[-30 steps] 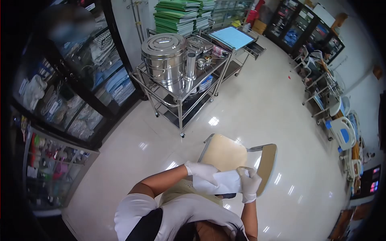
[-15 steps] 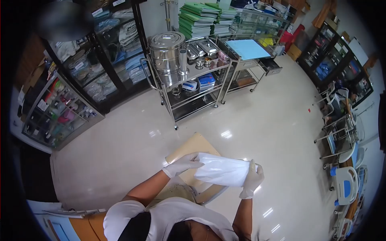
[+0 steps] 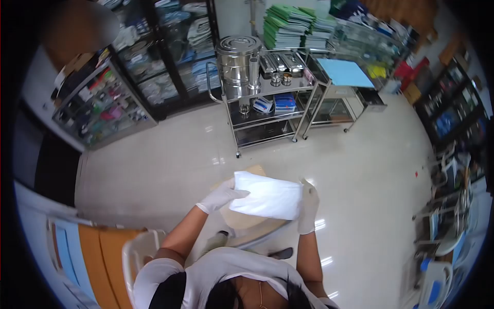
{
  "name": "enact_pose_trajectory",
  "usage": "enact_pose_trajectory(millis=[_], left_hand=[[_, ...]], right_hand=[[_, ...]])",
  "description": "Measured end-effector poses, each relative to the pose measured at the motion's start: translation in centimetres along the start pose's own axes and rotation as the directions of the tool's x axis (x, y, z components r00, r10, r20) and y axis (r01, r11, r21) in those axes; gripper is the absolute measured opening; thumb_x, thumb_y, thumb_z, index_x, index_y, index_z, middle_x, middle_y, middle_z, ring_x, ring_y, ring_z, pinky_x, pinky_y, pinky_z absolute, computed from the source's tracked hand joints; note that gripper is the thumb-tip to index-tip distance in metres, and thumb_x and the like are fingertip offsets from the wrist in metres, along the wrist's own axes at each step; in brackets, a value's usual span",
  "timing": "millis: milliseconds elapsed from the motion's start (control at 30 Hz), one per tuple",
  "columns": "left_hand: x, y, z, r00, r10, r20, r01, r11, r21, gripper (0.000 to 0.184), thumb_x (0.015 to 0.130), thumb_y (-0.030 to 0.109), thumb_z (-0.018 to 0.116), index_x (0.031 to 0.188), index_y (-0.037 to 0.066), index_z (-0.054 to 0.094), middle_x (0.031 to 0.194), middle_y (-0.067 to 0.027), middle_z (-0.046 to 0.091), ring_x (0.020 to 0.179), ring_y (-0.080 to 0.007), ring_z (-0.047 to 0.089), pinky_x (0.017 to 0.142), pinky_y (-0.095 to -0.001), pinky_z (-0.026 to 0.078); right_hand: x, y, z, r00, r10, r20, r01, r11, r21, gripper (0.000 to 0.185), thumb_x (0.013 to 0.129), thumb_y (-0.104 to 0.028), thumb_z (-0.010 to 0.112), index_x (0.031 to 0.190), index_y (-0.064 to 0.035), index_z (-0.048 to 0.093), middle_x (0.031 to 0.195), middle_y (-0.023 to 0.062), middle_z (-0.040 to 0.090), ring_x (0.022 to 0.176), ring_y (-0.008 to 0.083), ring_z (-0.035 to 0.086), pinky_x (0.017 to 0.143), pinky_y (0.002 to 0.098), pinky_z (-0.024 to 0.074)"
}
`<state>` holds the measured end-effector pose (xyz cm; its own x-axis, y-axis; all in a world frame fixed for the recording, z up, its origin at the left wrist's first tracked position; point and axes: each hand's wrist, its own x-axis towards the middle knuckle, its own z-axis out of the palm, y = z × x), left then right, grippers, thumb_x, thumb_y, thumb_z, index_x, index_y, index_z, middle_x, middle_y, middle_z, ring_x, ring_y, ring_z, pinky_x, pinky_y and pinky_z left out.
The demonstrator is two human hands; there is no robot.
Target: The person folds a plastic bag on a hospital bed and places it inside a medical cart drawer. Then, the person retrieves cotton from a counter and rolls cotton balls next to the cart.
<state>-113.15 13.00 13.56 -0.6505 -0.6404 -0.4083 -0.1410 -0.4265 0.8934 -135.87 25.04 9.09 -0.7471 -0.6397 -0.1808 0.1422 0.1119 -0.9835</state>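
A shiny pale floor (image 3: 170,180) is seen across the middle of the scene. At the far left, a dark glass-fronted cabinet (image 3: 154,98) is stocked with folded cloths and bags. To its right, a metal cart (image 3: 265,135) is stood. Near the middle, a tan chair (image 3: 242,221) is partly hidden by a flat white packet (image 3: 265,195), which is held above it. A lidded steel drum (image 3: 237,67) is set on the left end of the cart's top. The packet's left end is grasped in the grip of the gloved left hand (image 3: 218,198), thumb on top. The gloved right hand (image 3: 309,206) is placed at the packet's right edge; whether its grip is clenched or released cannot be told. Small metal cups (image 3: 276,80) are set farther off, right of the drum.
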Motion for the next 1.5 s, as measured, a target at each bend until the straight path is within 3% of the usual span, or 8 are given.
enact_pose_trajectory(millis=[200, 267, 300, 633, 767, 1133, 1267, 1500], left_hand=[[-0.2, -1.7, 9.2, 0.988, 0.031, -0.153, -0.035, 0.999, -0.024, 0.04, 0.079, -0.001, 0.064, 0.117, -0.003, 0.053, 0.102, -0.0103, 0.062, 0.088, -0.0143, 0.06, 0.081, -0.023, 0.048], [0.4, -2.1, 11.8, 0.991, 0.071, -0.116, -0.067, 0.997, 0.033, 0.039, 0.08, 0.002, 0.064, 0.117, -0.003, 0.053, 0.103, -0.0114, 0.062, 0.088, -0.0144, 0.06, 0.082, -0.0233, 0.048], [1.0, -2.2, 12.8, 0.99, 0.078, -0.117, -0.074, 0.997, 0.032, 0.039, 0.08, 0.002, 0.064, 0.117, -0.003, 0.053, 0.103, -0.0114, 0.062, 0.088, -0.0144, 0.06, 0.082, -0.0233, 0.048], [12.0, -6.3, 20.2, 0.974, -0.106, -0.198, 0.015, 0.911, -0.411, 0.043, 0.079, 0.007, 0.065, 0.119, -0.003, 0.053, 0.105, -0.0104, 0.062, 0.091, -0.0166, 0.059, 0.082, -0.0256, 0.048], [20.0, -5.4, 25.6, 0.985, 0.043, -0.167, -0.051, 0.998, -0.043, 0.046, 0.077, 0.003, 0.065, 0.121, -0.003, 0.052, 0.105, -0.0102, 0.062, 0.093, -0.0167, 0.058, 0.082, -0.0257, 0.047], [44.3, 0.8, 36.8, 0.976, 0.176, -0.127, -0.195, 0.968, -0.158, 0.048, 0.074, -0.002, 0.065, 0.119, -0.006, 0.05, 0.105, -0.0129, 0.061, 0.094, -0.0183, 0.057, 0.084, -0.0254, 0.046], [50.8, 0.7, 40.9, 0.889, 0.302, -0.345, -0.28, 0.953, 0.112, 0.05, 0.074, -0.003, 0.063, 0.121, -0.008, 0.046, 0.106, -0.015, 0.058, 0.093, -0.0199, 0.057, 0.084, -0.0255, 0.046], [59.7, 1.7, 49.2, 0.885, 0.202, -0.419, -0.254, 0.965, -0.07, 0.054, 0.073, 0.001, 0.063, 0.121, -0.006, 0.038, 0.112, -0.0191, 0.051, 0.096, -0.0255, 0.053, 0.087, -0.0296, 0.044]], right_hand=[[2.6, 2.4, -11.5, 0.902, 0.034, 0.43, -0.136, 0.968, 0.209, 0.048, 0.091, -0.02, 0.053, 0.126, 0.0105, 0.043, 0.112, 0.0187, 0.059, 0.102, 0.0219, 0.056, 0.091, 0.0284, 0.0435], [3.1, 2.7, -15.1, 0.793, 0.29, 0.535, -0.39, 0.917, 0.08, 0.045, 0.09, -0.021, 0.056, 0.121, 0.011, 0.049, 0.108, 0.0176, 0.061, 0.092, 0.0183, 0.059, 0.082, 0.0249, 0.0474], [3.7, 2.1, -16.0, 0.794, 0.285, 0.537, -0.384, 0.92, 0.08, 0.045, 0.09, -0.021, 0.056, 0.121, 0.011, 0.049, 0.108, 0.0176, 0.061, 0.092, 0.0183, 0.059, 0.082, 0.0249, 0.0474], [13.6, -1.0, -21.3, 0.93, 0.273, 0.247, -0.225, 0.953, -0.203, 0.035, 0.088, -0.019, 0.061, 0.11, 0.0079, 0.059, 0.096, 0.0148, 0.065, 0.08, 0.0146, 0.06, 0.071, 0.0217, 0.0482], [20.9, -1.0, -25.1, 0.938, 0.306, 0.166, -0.265, 0.937, -0.228, 0.04, 0.088, -0.018, 0.062, 0.116, 0.0088, 0.055, 0.098, 0.0169, 0.063, 0.08, 0.0162, 0.061, 0.069, 0.0224, 0.0504], [40.4, -6.3, -34.0, 0.902, 0.349, 0.253, -0.368, 0.929, 0.032, 0.042, 0.088, -0.014, 0.059, 0.12, 0.0108, 0.047, 0.099, 0.02, 0.059, 0.076, 0.0236, 0.063, 0.062, 0.027, 0.0567], [48.3, -6.3, -37.1, 0.931, 0.29, 0.222, -0.277, 0.957, -0.086, 0.043, 0.088, -0.008, 0.058, 0.123, 0.0107, 0.043, 0.102, 0.0222, 0.057, 0.072, 0.0225, 0.062, 0.062, 0.0259, 0.0565], [61.2, -8.3, -41.7, 0.987, 0.111, 0.112, -0.11, 0.994, -0.018, 0.047, 0.086, -0.002, 0.057, 0.128, 0.0103, 0.038, 0.105, 0.0235, 0.056, 0.073, 0.0218, 0.06, 0.06, 0.0267, 0.0554]])
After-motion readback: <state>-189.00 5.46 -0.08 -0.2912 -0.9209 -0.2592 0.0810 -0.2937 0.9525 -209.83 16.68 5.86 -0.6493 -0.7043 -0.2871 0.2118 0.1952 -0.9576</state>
